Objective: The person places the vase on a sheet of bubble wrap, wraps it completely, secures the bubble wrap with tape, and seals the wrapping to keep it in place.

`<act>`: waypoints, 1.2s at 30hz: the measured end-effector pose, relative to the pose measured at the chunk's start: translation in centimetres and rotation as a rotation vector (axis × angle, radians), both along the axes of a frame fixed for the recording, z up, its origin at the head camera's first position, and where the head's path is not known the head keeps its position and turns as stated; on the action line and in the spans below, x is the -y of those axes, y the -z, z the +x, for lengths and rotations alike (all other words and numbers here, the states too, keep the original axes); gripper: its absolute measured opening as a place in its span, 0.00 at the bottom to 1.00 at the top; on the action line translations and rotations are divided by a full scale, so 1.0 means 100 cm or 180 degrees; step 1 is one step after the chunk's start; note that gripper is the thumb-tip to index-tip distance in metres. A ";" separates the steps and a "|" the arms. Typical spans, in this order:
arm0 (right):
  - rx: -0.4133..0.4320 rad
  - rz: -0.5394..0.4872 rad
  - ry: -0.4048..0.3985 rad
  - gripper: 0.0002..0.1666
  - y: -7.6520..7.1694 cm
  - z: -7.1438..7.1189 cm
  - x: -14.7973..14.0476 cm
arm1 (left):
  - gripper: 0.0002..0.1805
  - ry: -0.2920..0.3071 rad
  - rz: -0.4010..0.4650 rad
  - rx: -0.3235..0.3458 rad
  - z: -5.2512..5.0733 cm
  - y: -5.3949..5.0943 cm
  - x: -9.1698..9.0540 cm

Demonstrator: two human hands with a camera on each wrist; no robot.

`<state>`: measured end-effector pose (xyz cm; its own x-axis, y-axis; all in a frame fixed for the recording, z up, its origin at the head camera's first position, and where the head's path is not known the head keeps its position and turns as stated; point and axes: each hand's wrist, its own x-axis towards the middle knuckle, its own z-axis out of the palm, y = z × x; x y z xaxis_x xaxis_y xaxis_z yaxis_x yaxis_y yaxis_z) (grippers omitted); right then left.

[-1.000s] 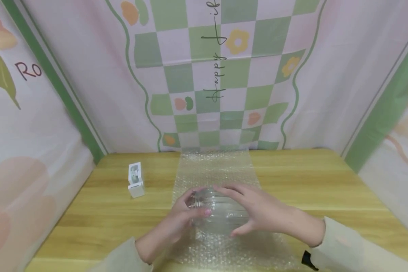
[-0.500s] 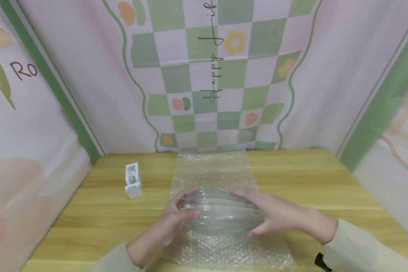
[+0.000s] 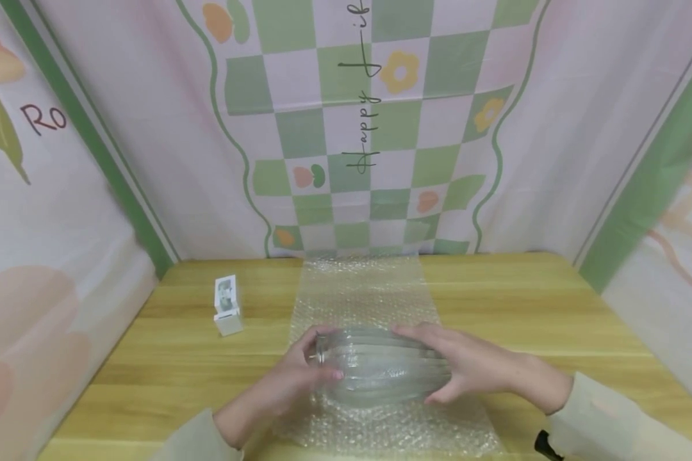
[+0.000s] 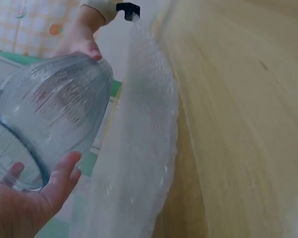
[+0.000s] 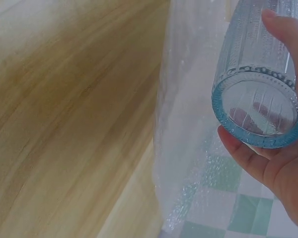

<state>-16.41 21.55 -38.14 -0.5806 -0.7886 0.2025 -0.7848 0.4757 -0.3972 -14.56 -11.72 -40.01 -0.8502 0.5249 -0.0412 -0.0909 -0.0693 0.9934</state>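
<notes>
A clear ribbed glass vase (image 3: 380, 368) lies sideways above a sheet of bubble wrap (image 3: 369, 288). My left hand (image 3: 300, 368) grips its mouth end, thumb on the near side and fingers around the far side. At the other end, my right hand (image 3: 467, 365) holds the base between thumb and fingers. In the left wrist view, the open rim of the vase (image 4: 54, 109) faces the left hand (image 4: 30, 203). The right wrist view shows the thick round base of the vase (image 5: 258, 109) in the right hand (image 5: 283, 163), off the bubble wrap (image 5: 188, 99).
A small white box (image 3: 228, 307) with a window stands on the left of the wooden table (image 3: 167, 358). The bubble wrap runs to the table's back edge, where a checkered cloth (image 3: 369, 211) hangs. Cloth walls close in both sides.
My right hand has slid right along the vase to its base, uncovering more of the glass. The left hand keeps its grip at the mouth end and has shifted slightly left.
</notes>
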 end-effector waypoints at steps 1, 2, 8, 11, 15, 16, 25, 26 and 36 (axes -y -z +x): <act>-0.0003 -0.0003 -0.0019 0.63 0.001 0.000 0.000 | 0.44 0.0006 -0.0054 -0.0028 0.000 0.000 0.001; -0.0014 -0.0005 -0.0042 0.63 0.002 -0.001 0.001 | 0.44 0.0014 -0.0096 -0.0050 -0.001 -0.001 0.002; -0.0138 0.0052 -0.0084 0.65 0.007 -0.002 0.000 | 0.47 0.0084 -0.0801 -0.0470 -0.004 0.001 0.008; -0.0199 0.0056 -0.0092 0.66 0.010 -0.002 0.000 | 0.49 0.0131 -0.1075 -0.0680 -0.006 0.002 0.010; -0.0204 0.0030 -0.0134 0.65 0.015 -0.002 0.001 | 0.50 0.0173 -0.1250 -0.0803 -0.006 0.004 0.012; -0.0204 0.0022 -0.0152 0.65 0.016 -0.002 0.001 | 0.51 0.0188 -0.1295 -0.0836 -0.006 0.005 0.012; -0.0190 -0.0038 -0.0289 0.64 0.024 -0.002 0.003 | 0.52 0.0317 -0.1482 -0.1133 -0.005 0.013 0.014; -0.0192 -0.0045 -0.0299 0.64 0.024 -0.002 0.004 | 0.51 0.0318 -0.1481 -0.1142 -0.005 0.013 0.014; 0.0023 0.0043 -0.0270 0.64 0.030 -0.003 0.005 | 0.49 0.0276 -0.1576 -0.1136 -0.002 0.015 0.014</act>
